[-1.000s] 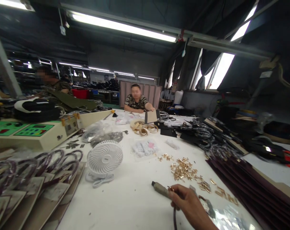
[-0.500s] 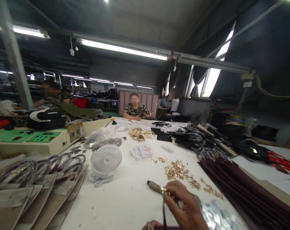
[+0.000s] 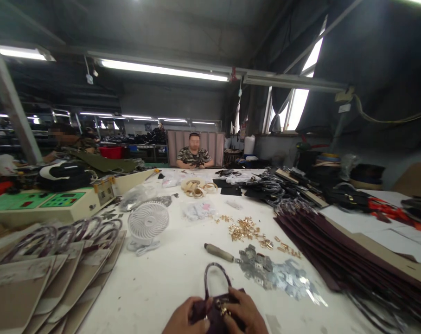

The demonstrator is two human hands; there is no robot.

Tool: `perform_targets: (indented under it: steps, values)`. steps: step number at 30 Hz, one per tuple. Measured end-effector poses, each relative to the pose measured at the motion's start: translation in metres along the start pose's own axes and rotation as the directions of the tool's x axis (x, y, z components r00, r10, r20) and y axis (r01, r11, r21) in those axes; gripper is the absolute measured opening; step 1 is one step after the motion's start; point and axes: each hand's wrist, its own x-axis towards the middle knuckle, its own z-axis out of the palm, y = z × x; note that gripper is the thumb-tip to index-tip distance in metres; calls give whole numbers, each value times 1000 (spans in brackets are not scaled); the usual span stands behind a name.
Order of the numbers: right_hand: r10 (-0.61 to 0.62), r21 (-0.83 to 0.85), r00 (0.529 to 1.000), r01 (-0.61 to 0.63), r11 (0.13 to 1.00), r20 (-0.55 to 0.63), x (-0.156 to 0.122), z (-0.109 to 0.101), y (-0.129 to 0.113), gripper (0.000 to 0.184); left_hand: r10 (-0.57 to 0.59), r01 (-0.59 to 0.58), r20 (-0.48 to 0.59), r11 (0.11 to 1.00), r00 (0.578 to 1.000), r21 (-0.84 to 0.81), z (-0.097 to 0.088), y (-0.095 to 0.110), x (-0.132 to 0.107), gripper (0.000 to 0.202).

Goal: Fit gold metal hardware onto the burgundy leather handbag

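1. Between the left hand point(image 3: 184, 320) and right hand point(image 3: 247, 315): a dark purple, flat-sided bag piece point(image 3: 213, 323) with a gold, shiny metal fitting point(image 3: 223, 308).
2. Just beyond the grip: the piece's dark purple, arched handle point(image 3: 215, 265), streaked with pale highlights.
3. Ahead-right of the grip: a beige-handled, slim tool point(image 3: 219, 252) tipped black; dull grey, flat metal plates point(image 3: 255, 264) beside brighter silver, flat metal plates point(image 3: 294, 278).
4. Beyond those: gold, small metal pieces point(image 3: 243, 229).
5. Right of the grip: deep maroon, flat panels point(image 3: 322, 246).
6. Left of it: beige, flat panels point(image 3: 22, 283) with purple, looped handles point(image 3: 52, 239).
7. Ahead-left: a plain white, round fan point(image 3: 148, 221); past it, a cream, boxy machine point(image 3: 76, 213) with bright green faces.
8. Beneath the grip: a white, dark-flecked tabletop point(image 3: 151, 290).
9. Far ahead: a camouflage-patterned cloth shirt point(image 3: 187, 156).
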Motion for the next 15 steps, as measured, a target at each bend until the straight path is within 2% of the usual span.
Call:
perform_targets:
  steps: [1,3,5,8,10,13,15]
  values:
    - [-24,-20,1000,24,1000,2,-1,0,5,19,-8,15,-43,985,999,172,-3,7,-4,49]
    - [-45,-35,998,46,998,37,-1,0,12,19,14,71,-171,875,985,480,-7,18,-9,49]
    - [-66,-49,997,68,996,45,0,0,14,16,109,72,-239,765,965,640,-7,26,-12,50]
    - [-98,-69,995,98,993,5,3,1,6,15,286,-100,-174,737,942,668,5,38,-9,36]
    - [-84,-48,996,82,995,-30,4,1,-2,21,331,-173,-128,739,935,651,20,49,-5,31]
    - [-14,64,995,20,998,-101,4,-1,-7,40,303,-178,-82,735,950,654,43,66,5,30]
    - [71,146,991,-54,988,-115,5,-5,-6,49,245,-160,-27,711,969,685,53,73,13,28]
